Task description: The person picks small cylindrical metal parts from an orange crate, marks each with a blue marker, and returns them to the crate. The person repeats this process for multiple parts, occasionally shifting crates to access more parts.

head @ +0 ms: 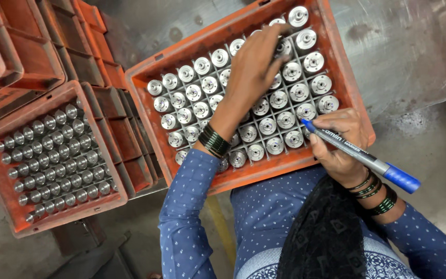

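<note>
Your left hand (256,62) reaches far across the orange plastic crate (233,178) in front of you, fingers curled down onto one of the round, silvery machined metal parts (284,48) in the upper rows. The fingertips cover most of that piece, so you cannot tell whether it is truly pinched or only touched. Your right hand (339,142) rests at the near right edge of the same crate, closed around a blue marker pen with a grey barrel (360,155). The pen's blue tip points left and sits just beside a metal part (306,111) in the lower right rows, while its blue cap end sticks out past your wrist. Dark green bangles (213,140) ring both wrists, over blue dotted sleeves.

The crate is divided by a grid into cells, each holding one shiny round part standing upright. It rests on a grey metal table (414,46) with stained patches.

To your left, a second orange crate (52,217) holds rows of smaller silvery cylindrical parts (52,155), well apart from both hands. Behind it stand more orange crates (86,64), whose visible compartments look bare.
</note>
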